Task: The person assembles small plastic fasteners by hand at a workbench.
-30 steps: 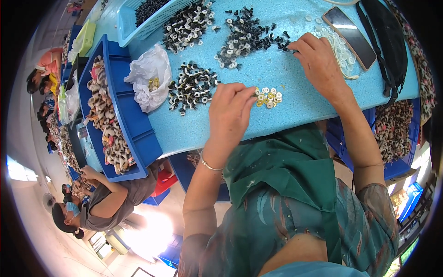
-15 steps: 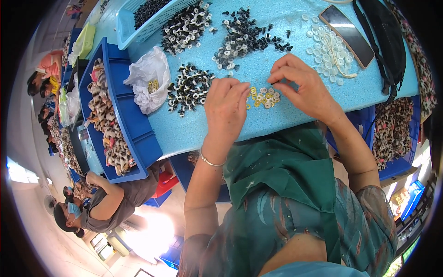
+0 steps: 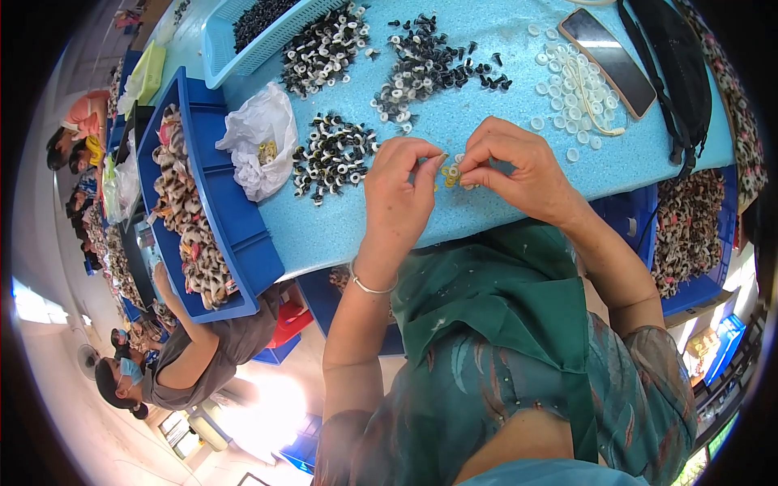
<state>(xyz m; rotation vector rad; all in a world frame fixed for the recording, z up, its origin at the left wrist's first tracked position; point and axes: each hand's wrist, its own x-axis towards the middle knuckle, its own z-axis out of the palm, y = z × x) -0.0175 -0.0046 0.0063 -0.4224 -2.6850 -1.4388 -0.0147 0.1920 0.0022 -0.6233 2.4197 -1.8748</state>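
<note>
Left hand (image 3: 399, 194) and right hand (image 3: 519, 166) brought together above the near edge of the light blue table (image 3: 348, 235), fingertips narrowed in a pinch on small yellow and white ring-shaped parts (image 3: 450, 172); whether lifted off the tabletop or resting on it, impossible to tell. Thin silver bangle (image 3: 371, 287) around the left wrist.

Just left of the hands, a heap of small black-and-white button-like pieces (image 3: 332, 155); two more such heaps farther back, toward the far edge (image 3: 324, 47) (image 3: 425, 69). To the right, a scatter of flat translucent white washers (image 3: 567, 85), then a dark smartphone (image 3: 609, 61) lying flat beside a black strap bag (image 3: 673, 73). Crumpled white plastic bag (image 3: 259, 138) near the left edge, yellow bits inside. Perforated pale blue basket (image 3: 251, 32) at the far left corner, filled with dark pieces. Hard blue plastic bin (image 3: 235, 235) against the left edge, packed with spotted, fuzzy-looking items. Nothing lying between the hands and the nearest heap.
</note>
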